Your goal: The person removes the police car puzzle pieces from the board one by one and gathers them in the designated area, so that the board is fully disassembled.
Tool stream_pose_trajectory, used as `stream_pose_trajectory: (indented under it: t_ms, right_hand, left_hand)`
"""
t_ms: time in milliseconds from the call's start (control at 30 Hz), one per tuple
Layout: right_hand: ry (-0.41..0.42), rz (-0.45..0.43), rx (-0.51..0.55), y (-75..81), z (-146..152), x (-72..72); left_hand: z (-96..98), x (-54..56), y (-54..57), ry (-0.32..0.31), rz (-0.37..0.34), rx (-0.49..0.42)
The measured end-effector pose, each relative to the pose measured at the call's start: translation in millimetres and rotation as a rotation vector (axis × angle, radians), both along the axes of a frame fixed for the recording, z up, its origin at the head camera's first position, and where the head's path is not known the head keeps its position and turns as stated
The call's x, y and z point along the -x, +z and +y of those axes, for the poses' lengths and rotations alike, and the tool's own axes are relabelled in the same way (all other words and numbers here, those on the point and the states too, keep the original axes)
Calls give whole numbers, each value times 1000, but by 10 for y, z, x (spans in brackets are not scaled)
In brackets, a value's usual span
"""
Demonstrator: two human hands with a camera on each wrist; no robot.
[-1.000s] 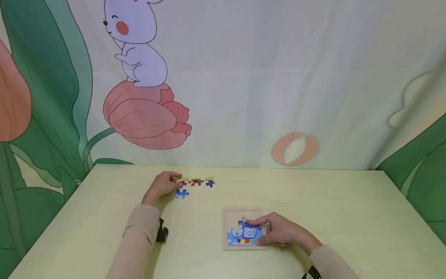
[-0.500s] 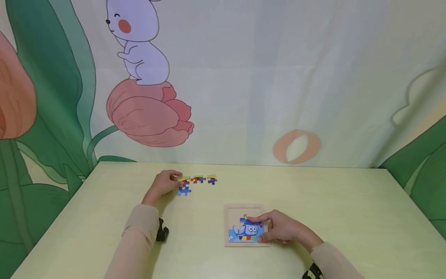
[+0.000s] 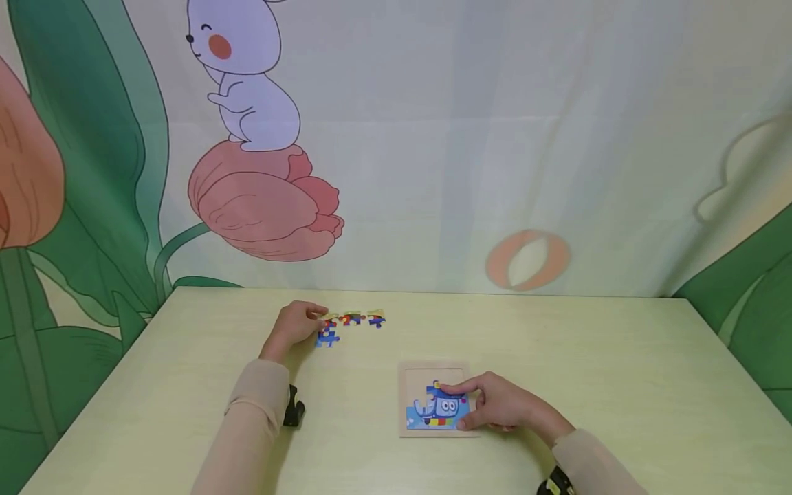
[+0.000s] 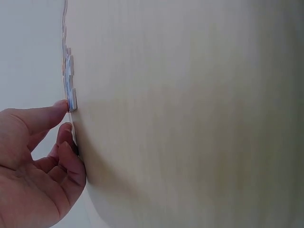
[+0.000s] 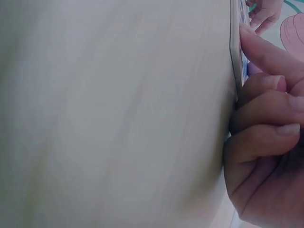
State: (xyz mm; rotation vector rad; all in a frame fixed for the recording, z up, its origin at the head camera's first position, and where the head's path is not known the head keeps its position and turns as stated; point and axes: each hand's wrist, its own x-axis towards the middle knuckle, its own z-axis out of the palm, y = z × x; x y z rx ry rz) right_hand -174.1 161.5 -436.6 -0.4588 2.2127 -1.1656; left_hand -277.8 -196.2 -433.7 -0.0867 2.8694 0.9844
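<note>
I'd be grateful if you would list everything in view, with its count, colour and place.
wooden tray: one, pale wood, near the table's middle
fitted puzzle pieces: count unclear, mostly blue, inside the tray
loose puzzle pieces: four discernible, multicoloured, on the far left part of the table
table: one, pale yellow, under tray and pieces
backdrop: one, mostly whitish, behind the table
printed rabbit: one, white, left part of the backdrop
printed flower: one, pink, under the rabbit
ring shape: one, orange, low on the backdrop
wrist devices: two, mainly black, one per wrist
sleeves: two, beige, on both arms
left hand: one, at the leftmost loose pieces
right hand: one, at the tray's right side
</note>
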Motion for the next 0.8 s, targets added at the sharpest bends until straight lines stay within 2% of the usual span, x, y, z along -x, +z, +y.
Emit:
stream_pose_trajectory:
  t_ms: [200, 467, 600, 800]
  right_hand:
    - [5, 5, -8, 3, -10, -6]
    - [10, 12, -10, 30, -11, -16]
    - [12, 16, -16, 36, -20, -15]
    - [-1, 17, -12, 43, -9, -22]
  left_hand:
    - [-18, -47, 25, -5, -16, -26]
    - [-68, -212, 94, -79, -78, -12]
    - [-98, -255, 94, -60, -98, -8]
    - [-103, -230, 93, -35, -100, -19]
